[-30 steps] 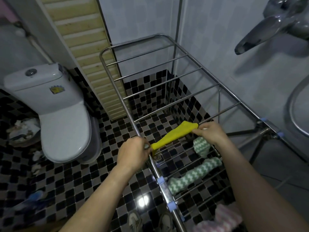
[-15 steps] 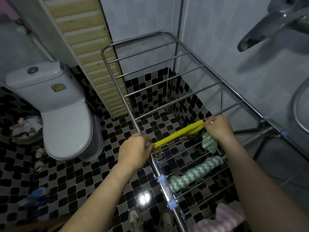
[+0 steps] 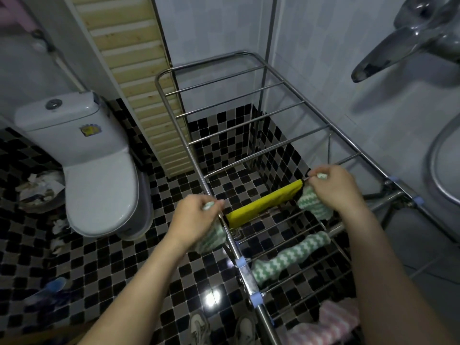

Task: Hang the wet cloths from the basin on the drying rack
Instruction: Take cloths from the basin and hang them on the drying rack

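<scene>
Head view, looking down over the rack. Your left hand (image 3: 196,217) was curled closed around one end of a bright yellow cloth (image 3: 263,204), just at the near side rail of the stainless-steel tubular drying rack (image 3: 249,280). Your right hand (image 3: 336,189) had its fingers bent tightly, pinching the opposite end. The yellow cloth lay stretched taut between the two hands, along one of the rack's cross bars and about midway down its length.

Green-and-white zigzag fabric bunched beneath each hand at the ends of the yellow band. It could not be told whether this was the same piece as the yellow cloth.

A separate green-and-white zigzag cloth (image 3: 291,255) was draped across the bars nearer to you, and a pink-and-white striped cloth (image 3: 333,324) hung on the nearest bars at the lower edge. The bars beyond the yellow cloth carried nothing.

To the left stood a white ceramic toilet (image 3: 99,185) on the black, grey and white mosaic floor (image 3: 74,270). A chrome tap (image 3: 388,51) projected at the upper right.
</scene>
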